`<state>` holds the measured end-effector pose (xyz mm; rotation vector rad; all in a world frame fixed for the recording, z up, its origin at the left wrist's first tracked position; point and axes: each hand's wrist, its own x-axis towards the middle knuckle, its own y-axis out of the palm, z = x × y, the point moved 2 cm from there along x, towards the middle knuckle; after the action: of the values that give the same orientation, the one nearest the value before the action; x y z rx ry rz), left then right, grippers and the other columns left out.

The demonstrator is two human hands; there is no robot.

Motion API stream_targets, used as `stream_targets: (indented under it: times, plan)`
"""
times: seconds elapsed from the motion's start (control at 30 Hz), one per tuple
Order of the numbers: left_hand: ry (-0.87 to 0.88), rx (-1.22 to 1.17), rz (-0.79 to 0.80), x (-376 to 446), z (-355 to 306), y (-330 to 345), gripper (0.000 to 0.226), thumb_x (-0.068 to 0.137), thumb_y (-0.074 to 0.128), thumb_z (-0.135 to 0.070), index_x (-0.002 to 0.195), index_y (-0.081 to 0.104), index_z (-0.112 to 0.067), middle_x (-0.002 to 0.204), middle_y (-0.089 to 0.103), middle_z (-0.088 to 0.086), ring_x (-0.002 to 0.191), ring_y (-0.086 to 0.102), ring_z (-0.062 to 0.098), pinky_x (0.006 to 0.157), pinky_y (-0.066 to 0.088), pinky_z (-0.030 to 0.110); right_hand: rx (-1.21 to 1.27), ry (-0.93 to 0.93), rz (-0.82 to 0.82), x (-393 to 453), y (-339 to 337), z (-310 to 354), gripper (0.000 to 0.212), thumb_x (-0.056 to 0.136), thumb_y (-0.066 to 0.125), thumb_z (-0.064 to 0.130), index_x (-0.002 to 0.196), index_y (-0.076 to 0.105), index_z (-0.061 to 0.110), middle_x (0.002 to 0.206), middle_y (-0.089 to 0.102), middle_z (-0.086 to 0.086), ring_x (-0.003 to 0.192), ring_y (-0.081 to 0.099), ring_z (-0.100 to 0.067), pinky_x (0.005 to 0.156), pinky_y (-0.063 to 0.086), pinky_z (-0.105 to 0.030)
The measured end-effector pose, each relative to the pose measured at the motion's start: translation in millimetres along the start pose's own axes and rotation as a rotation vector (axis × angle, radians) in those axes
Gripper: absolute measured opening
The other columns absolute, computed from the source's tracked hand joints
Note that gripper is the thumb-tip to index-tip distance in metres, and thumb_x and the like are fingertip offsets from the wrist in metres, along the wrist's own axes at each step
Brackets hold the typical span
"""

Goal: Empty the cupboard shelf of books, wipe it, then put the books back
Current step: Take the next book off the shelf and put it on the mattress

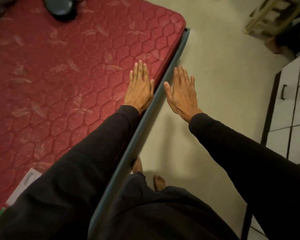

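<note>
Bedroom floor (215, 84) and a red quilted mattress (59, 66) fill the view as the left hand (139, 90) and right hand (182, 94) hover flat, fingers straight, holding nothing, with no books or cupboard shelf in sight, so progress can't be judged.
</note>
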<state>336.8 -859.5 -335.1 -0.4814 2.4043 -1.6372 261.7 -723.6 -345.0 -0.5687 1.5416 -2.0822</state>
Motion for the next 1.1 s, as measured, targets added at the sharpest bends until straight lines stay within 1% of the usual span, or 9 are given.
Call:
stream_targets:
  times: [0.17,0.33,0.5,0.6,0.83,1.0,1.1]
  plan:
    - [0.189,0.014,0.054,49,-25,-3,0.057,0.106,0.025,-0.023,0.151,0.006,0.006,0.161,0.0,0.024,0.15,-0.002,0.033,0.122,0.0,0.043,-0.016,0.17,-0.096,11,-19,-26,0.066,0.104,0.021,0.045,0.154,0.015,0.003,0.162,0.012,-0.016,0.151,0.008,-0.027,0.122,0.006,-0.049]
    - [0.381,0.011,0.084,83,-71,2,0.057,0.106,0.023,-0.023,0.152,0.005,0.006,0.161,-0.002,0.023,0.15,-0.004,0.032,0.122,-0.001,0.041,-0.055,0.326,-0.173,15,-41,-64,0.066,0.104,0.022,0.047,0.154,0.016,0.005,0.162,0.013,-0.014,0.15,0.009,-0.026,0.121,0.004,-0.047]
    - [0.531,-0.005,0.128,114,-123,20,0.057,0.106,0.022,-0.025,0.152,0.005,0.005,0.161,-0.001,0.022,0.15,-0.004,0.031,0.12,-0.004,0.037,-0.094,0.449,-0.26,13,-73,-114,0.065,0.103,0.025,0.045,0.152,0.021,0.002,0.16,0.018,-0.017,0.149,0.015,-0.029,0.12,0.009,-0.049]
    - [0.611,-0.015,0.159,133,-162,31,0.057,0.106,0.021,-0.026,0.152,0.005,0.004,0.161,-0.001,0.022,0.15,-0.004,0.031,0.122,-0.002,0.039,-0.106,0.521,-0.298,9,-90,-150,0.066,0.103,0.025,0.045,0.151,0.024,0.001,0.159,0.022,-0.018,0.148,0.018,-0.03,0.12,0.011,-0.051]
    - [0.787,-0.019,0.143,174,-267,46,0.057,0.107,0.018,-0.027,0.152,0.003,0.003,0.161,-0.002,0.021,0.15,-0.004,0.03,0.123,0.001,0.04,-0.112,0.672,-0.372,5,-135,-239,0.067,0.1,0.023,0.047,0.15,0.026,0.001,0.158,0.023,-0.02,0.148,0.02,-0.031,0.119,0.013,-0.053]
    - [0.88,-0.041,0.143,204,-344,58,0.058,0.107,0.017,-0.029,0.153,0.002,0.002,0.162,-0.003,0.02,0.15,-0.004,0.029,0.123,0.001,0.04,-0.135,0.734,-0.422,3,-174,-300,0.068,0.099,0.022,0.046,0.151,0.024,0.003,0.16,0.02,-0.018,0.149,0.017,-0.029,0.119,0.009,-0.049]
    - [0.948,-0.079,0.129,213,-388,66,0.058,0.107,0.018,-0.03,0.153,0.003,0.002,0.161,-0.003,0.021,0.15,-0.004,0.03,0.123,0.0,0.04,-0.159,0.782,-0.44,-3,-191,-335,0.065,0.102,0.023,0.045,0.152,0.019,0.004,0.161,0.015,-0.017,0.15,0.012,-0.028,0.12,0.006,-0.048]
